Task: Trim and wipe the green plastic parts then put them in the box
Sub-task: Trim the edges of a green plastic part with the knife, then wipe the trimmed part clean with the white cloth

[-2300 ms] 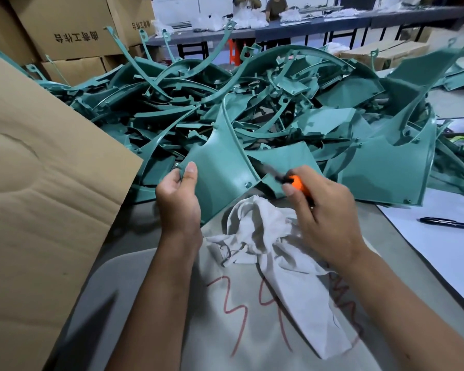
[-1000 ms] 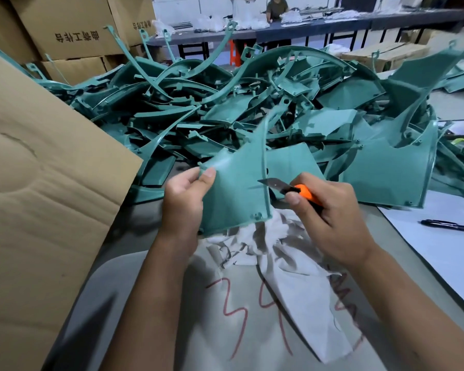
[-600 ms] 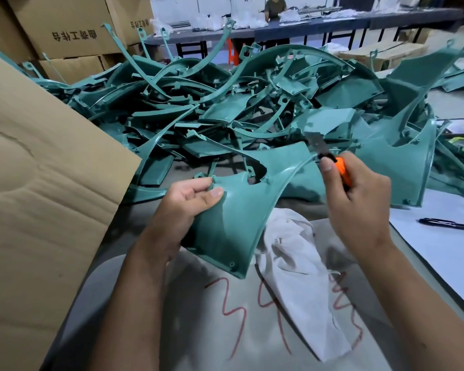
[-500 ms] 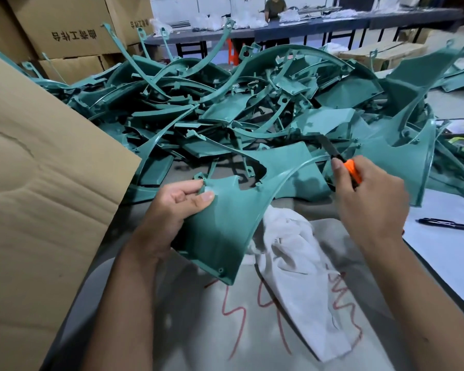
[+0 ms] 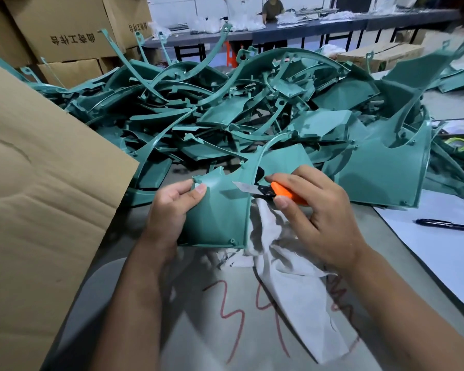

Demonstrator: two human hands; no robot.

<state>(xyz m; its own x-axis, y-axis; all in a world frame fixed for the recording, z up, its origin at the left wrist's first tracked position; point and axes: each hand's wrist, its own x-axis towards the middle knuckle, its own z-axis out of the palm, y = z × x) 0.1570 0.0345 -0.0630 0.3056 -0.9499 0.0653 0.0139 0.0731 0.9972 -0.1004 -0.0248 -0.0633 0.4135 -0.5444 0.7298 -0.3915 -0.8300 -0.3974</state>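
knife blade laid on a green part

nearest, red handwritten figures [image 5: 233, 317], roughly "34", mark the grey table [image 5: 172, 330], partly under a white rag [image 5: 287, 285]. above the rag, the left hand [image 5: 172, 210] pinches the green plastic part [image 5: 220, 218] at its upper left corner, thumb on top. the right hand [image 5: 316, 218] has its fingers curled round an orange utility knife [image 5: 273, 192], blade against the part's upper edge. a cardboard flap [image 5: 38, 196] stands left; a black pen [image 5: 445, 226] lies right. behind, a pile of green parts [image 5: 252, 108], then cartons [image 5: 65, 28] printed with chinese characters i cannot read.
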